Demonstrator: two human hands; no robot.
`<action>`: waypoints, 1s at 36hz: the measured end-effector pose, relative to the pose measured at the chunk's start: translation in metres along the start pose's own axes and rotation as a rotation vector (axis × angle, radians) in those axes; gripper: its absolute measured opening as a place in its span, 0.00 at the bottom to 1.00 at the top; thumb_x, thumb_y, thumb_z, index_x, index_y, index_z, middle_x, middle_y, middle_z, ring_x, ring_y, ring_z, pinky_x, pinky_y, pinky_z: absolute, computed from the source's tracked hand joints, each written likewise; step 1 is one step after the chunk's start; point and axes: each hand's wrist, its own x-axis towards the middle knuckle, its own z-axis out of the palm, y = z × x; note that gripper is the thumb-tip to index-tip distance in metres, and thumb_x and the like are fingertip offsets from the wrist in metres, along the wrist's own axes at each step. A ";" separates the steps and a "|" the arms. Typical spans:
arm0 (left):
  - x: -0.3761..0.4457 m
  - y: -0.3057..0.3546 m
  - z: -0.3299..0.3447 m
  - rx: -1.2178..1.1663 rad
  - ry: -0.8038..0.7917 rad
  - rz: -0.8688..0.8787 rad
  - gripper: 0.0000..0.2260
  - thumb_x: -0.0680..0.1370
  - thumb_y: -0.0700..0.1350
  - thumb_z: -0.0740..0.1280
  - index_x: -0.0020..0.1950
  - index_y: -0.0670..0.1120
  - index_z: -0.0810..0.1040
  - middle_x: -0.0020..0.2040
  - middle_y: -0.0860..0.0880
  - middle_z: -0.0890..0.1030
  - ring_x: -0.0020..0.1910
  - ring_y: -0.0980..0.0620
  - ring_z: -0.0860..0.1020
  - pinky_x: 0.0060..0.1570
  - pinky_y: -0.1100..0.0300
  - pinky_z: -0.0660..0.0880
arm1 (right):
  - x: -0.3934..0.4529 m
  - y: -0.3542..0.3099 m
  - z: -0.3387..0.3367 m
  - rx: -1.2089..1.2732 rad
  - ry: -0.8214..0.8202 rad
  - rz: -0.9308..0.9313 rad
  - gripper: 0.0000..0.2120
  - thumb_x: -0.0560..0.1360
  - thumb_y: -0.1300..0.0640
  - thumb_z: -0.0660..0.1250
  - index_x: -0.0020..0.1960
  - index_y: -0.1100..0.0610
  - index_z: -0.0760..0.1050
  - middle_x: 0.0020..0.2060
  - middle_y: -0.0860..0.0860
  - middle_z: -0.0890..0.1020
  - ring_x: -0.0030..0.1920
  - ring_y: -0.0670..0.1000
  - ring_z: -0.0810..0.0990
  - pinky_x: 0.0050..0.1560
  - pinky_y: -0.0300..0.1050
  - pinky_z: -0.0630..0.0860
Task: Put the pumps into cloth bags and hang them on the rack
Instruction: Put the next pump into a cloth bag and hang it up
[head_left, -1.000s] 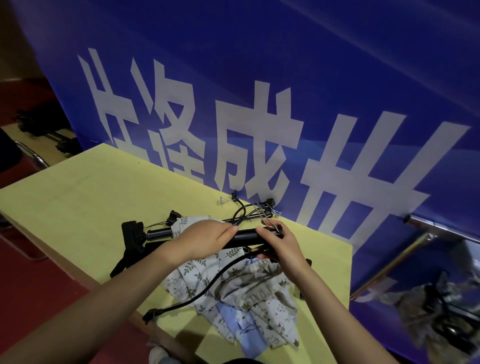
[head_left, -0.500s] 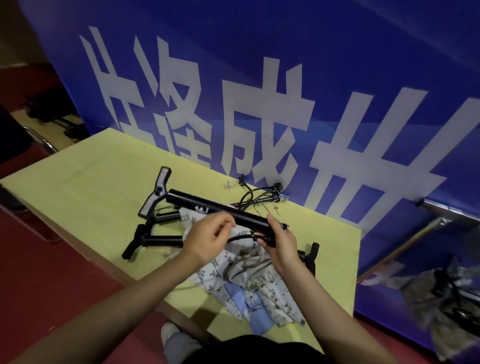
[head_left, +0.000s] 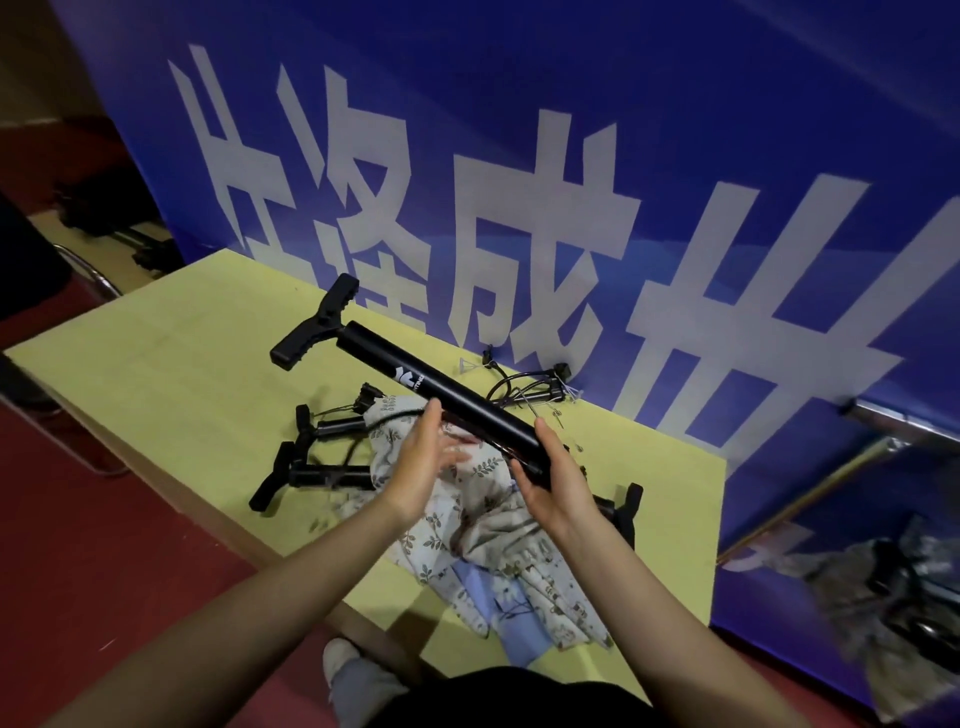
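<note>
A black pump (head_left: 441, 389) with a T-handle is held slanted above the yellow table (head_left: 156, 389), handle pointing far left. My right hand (head_left: 556, 483) grips its lower end, thumb up along the tube. My left hand (head_left: 423, 457) is blurred, fingers straight, fingertips just under the middle of the tube. Beneath both hands lies a pile of floral cloth bags (head_left: 493, 540). Two more black pumps (head_left: 311, 473) lie left of the pile, partly under the cloth. Another pump (head_left: 530, 389) with its hose lies at the back by the banner.
A blue banner (head_left: 675, 156) with white characters stands right behind the table. A metal rack bar (head_left: 914, 423) runs at the right, with filled bags (head_left: 857, 592) blurred below it. A black pump foot (head_left: 626, 512) sticks out behind my right wrist. Red floor lies to the left.
The pump has been raised off the pile and now slants higher, its handle clear above the table. My left hand has let go of the tube and opened.
</note>
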 end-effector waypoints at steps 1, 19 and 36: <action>0.004 0.004 0.001 -0.056 0.031 0.008 0.34 0.74 0.70 0.48 0.74 0.53 0.64 0.58 0.50 0.81 0.54 0.53 0.81 0.67 0.48 0.63 | 0.000 0.002 0.001 0.001 -0.010 0.006 0.10 0.76 0.52 0.68 0.48 0.59 0.78 0.45 0.55 0.81 0.50 0.51 0.80 0.37 0.37 0.80; 0.034 0.075 -0.010 -0.405 0.311 0.345 0.10 0.83 0.52 0.56 0.54 0.46 0.71 0.37 0.47 0.77 0.32 0.49 0.77 0.38 0.53 0.77 | 0.011 0.026 -0.040 -0.701 -0.126 -0.022 0.13 0.77 0.50 0.67 0.52 0.59 0.81 0.52 0.56 0.82 0.52 0.54 0.80 0.49 0.47 0.76; 0.011 0.043 0.019 0.175 -0.232 0.263 0.11 0.84 0.48 0.53 0.59 0.41 0.67 0.44 0.42 0.81 0.30 0.46 0.79 0.31 0.57 0.77 | 0.020 -0.079 0.042 -0.928 -0.245 -0.600 0.12 0.80 0.52 0.64 0.58 0.57 0.79 0.43 0.49 0.82 0.39 0.46 0.79 0.37 0.40 0.77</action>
